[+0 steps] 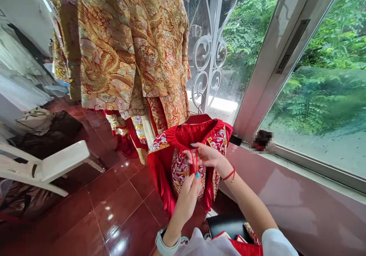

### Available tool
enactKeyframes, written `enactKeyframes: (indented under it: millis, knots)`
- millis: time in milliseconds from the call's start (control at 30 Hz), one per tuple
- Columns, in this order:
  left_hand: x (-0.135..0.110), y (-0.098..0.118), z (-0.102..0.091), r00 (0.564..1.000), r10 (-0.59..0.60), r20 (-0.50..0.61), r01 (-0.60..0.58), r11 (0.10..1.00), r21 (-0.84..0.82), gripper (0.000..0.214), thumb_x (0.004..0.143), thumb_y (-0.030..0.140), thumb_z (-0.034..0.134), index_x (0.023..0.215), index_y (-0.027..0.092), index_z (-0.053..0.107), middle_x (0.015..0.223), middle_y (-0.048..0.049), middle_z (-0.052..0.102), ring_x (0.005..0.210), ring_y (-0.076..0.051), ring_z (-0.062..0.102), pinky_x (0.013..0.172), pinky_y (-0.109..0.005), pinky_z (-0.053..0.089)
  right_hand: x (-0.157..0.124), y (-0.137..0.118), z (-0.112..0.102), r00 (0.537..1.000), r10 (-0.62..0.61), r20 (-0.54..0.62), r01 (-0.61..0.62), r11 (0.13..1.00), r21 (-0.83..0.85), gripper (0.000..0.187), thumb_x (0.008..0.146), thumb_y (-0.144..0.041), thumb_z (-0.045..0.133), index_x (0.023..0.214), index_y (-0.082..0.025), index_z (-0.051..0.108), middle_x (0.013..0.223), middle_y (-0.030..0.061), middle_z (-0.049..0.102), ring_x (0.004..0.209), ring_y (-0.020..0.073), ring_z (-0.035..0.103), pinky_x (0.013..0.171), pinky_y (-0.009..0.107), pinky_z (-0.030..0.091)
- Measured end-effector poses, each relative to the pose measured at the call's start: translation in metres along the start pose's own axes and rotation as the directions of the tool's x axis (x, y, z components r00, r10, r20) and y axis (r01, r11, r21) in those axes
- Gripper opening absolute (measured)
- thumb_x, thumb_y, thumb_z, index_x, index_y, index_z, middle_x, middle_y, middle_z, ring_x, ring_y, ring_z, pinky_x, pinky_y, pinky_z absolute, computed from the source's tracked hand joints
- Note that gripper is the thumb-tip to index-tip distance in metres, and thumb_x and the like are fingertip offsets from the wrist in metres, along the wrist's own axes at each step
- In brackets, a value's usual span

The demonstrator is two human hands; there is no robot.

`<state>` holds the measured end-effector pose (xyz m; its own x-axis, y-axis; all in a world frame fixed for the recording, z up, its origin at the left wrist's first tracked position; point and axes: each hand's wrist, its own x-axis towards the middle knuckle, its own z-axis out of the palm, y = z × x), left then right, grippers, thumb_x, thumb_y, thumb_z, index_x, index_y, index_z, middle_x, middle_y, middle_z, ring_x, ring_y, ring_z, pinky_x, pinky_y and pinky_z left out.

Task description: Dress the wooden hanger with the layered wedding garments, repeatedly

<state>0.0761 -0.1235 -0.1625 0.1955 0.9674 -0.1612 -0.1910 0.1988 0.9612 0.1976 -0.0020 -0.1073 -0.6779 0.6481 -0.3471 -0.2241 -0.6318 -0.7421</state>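
Observation:
A red skirt [160,172] with silver and gold embroidered panels hangs in front of me, its gathered waist [171,136] on a hanger [199,117] at the window grille. A thin red cord [196,159] forms a narrow loop before the waist. My left hand [188,193] pinches the cord's lower end between thumb and fingers. Just above it, my right hand [210,156] has its bent fingers at the top of the loop, close against the waistband. Part of the right fingertips is hidden behind the cord.
Gold embroidered jackets [108,50] hang at the upper left. On the right is a sliding window [257,73] with a sill [288,160]. A white chair [65,159] stands left on the red tiled floor [126,210]. A black seat [228,223] bearing red cloth is below my right arm.

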Motion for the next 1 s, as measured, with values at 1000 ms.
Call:
enactKeyframes:
  millis: [1000]
  knots:
    - [0.134, 0.092, -0.152, 0.965, 0.254, 0.061, -0.247, 0.816, 0.523, 0.061, 0.058, 0.065, 0.074, 0.094, 0.016, 0.066, 0.083, -0.008, 0.073, 0.07, -0.022, 0.066, 0.068, -0.036, 0.054, -0.011, -0.035, -0.021, 0.966, -0.242, -0.09, 0.19, 0.903, -0.386, 0.034, 0.088, -0.03, 0.066, 0.064, -0.02, 0.043, 0.052, -0.0108, 0.022, 0.046, 0.0042, 0.013, 0.042, 0.02, 0.013]
